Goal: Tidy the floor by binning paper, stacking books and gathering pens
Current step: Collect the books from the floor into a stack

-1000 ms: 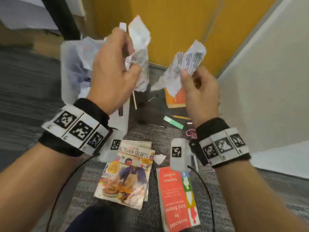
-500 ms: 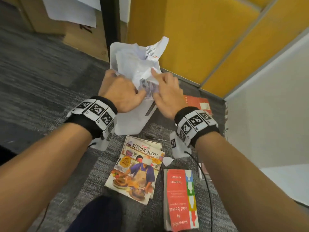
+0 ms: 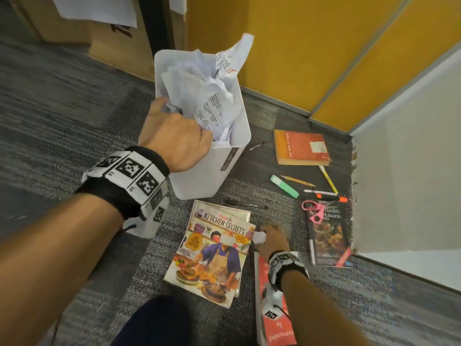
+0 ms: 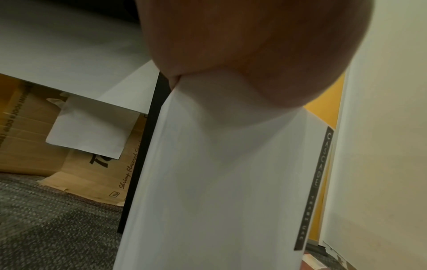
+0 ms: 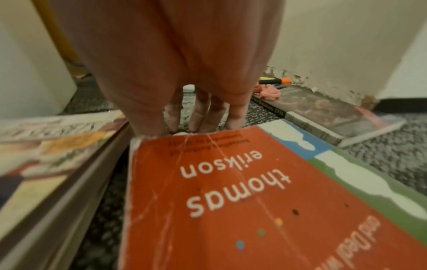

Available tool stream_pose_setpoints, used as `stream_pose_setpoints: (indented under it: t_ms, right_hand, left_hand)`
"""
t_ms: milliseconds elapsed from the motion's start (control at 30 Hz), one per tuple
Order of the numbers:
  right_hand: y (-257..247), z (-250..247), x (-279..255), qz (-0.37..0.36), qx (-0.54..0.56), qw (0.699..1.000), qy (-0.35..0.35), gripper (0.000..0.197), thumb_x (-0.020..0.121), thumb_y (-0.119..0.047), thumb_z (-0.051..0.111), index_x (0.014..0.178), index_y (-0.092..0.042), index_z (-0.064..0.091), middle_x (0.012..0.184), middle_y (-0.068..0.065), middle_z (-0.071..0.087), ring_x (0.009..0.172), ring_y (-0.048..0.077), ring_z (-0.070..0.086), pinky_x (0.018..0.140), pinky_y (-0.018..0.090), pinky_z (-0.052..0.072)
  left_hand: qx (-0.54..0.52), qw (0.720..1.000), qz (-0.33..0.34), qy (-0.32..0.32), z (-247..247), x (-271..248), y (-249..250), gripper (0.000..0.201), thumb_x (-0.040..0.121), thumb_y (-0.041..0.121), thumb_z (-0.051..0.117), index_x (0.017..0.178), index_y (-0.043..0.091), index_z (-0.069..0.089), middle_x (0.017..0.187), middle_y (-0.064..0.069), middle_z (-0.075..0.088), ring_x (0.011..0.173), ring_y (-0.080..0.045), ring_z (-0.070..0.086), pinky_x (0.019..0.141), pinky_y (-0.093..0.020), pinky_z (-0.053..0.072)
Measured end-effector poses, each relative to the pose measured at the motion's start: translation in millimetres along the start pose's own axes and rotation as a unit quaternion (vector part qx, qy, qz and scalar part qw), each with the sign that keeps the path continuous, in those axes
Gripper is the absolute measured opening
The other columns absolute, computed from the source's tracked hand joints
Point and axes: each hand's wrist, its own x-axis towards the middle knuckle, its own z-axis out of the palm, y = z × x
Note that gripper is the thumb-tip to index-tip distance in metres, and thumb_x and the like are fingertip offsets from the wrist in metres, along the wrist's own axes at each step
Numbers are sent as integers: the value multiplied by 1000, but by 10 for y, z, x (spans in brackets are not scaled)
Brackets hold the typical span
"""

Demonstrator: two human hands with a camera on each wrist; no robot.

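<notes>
A white bin [image 3: 199, 176] stands on the carpet, heaped with crumpled paper [image 3: 199, 83]. My left hand [image 3: 174, 136] lies over its near rim, heel on the wall [image 4: 219, 182], fingers curled down into the paper and hidden. My right hand [image 3: 273, 239] is low on the floor, pinching a small white paper scrap [image 3: 260, 237] [image 5: 182, 133] between the Kitchen Secrets book [image 3: 212, 255] and the red book [image 5: 231, 201]. An orange book [image 3: 299, 147] and a dark restaurant book [image 3: 326, 233] lie to the right. A green highlighter [image 3: 284, 186], pencil [image 3: 296, 181] and black pen [image 3: 245, 204] lie scattered.
Pink scissors [image 3: 315, 212] rest on the dark book, beside an orange marker [image 3: 329, 197] and a yellow pen [image 3: 328, 179]. A white partition [image 3: 411, 171] closes the right side. Cardboard boxes [image 3: 112, 46] and a black table leg [image 3: 154, 23] stand behind the bin.
Both hands carried crumpled paper to the bin and pressed it in. The right hand has since dropped to the floor onto the small scrap, while the left stays at the bin.
</notes>
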Motion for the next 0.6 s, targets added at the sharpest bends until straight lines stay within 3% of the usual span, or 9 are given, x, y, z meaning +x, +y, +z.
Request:
stream_pose_setpoints:
  t_ms: [133,200,267,333,433,500,567,600]
  right_hand:
    - [1,45,42,27,-54,998,-7,44,81,-23,74,118,-12,53,126,13,51,112,33,59,91,33,48]
    - [11,33,33,21,-83,996,-9,39,85,-29,68,116,-10,57,124,15,58,112,31,60,91,32,49]
    - [-44,-79,-5,23,-75,997,25,31,90,-30,60,111,-8,62,116,16,65,107,31,63,87,33,50]
    - [-205,-352,-38,44,15,993,107,20,90,-28,61,98,-10,62,100,17,70,96,33,66,79,35,52]
    - [-718,-1023,-162,-7,179,938,298,18,88,-26,66,86,-10,57,78,12,67,74,31,63,66,33,50]
    - [-1210,-1553,-358,-109,231,880,400,14,88,-20,65,88,-8,58,66,0,56,61,23,52,57,29,35]
    - [-1701,-1999,-571,-216,241,836,443,7,86,-14,63,86,-9,57,62,-12,44,56,14,42,53,29,28]
    - [-1923,-2166,-656,-254,227,827,447,6,85,-12,62,85,-12,56,63,-13,43,56,12,42,52,28,31]
  left_hand:
    - [75,995,17,55,-21,-53,41,29,77,15,64,50,12,54,44,-6,56,56,-30,61,90,-51,46]
    - [63,996,8,62,-16,-38,48,30,83,18,57,54,14,52,50,-3,59,63,-30,62,96,-51,41]
    - [47,998,-11,47,0,-41,58,30,90,22,46,61,17,49,58,0,62,72,-29,62,103,-48,34]
    - [33,999,-23,36,-11,-57,64,31,93,25,42,63,20,48,61,0,64,76,-29,62,106,-47,30]
    - [-34,998,-61,5,-10,-24,55,44,93,38,28,65,22,59,74,-1,68,92,-28,61,107,-45,27]
    - [-72,994,-79,1,19,18,46,60,86,46,18,77,23,73,86,1,70,106,-24,55,107,-45,26]
    - [-93,992,-80,8,43,15,36,65,82,49,16,84,25,77,92,3,70,110,-22,52,108,-44,25]
    - [-111,991,-79,14,49,16,23,65,81,50,17,85,25,76,94,3,69,111,-21,51,108,-43,25]
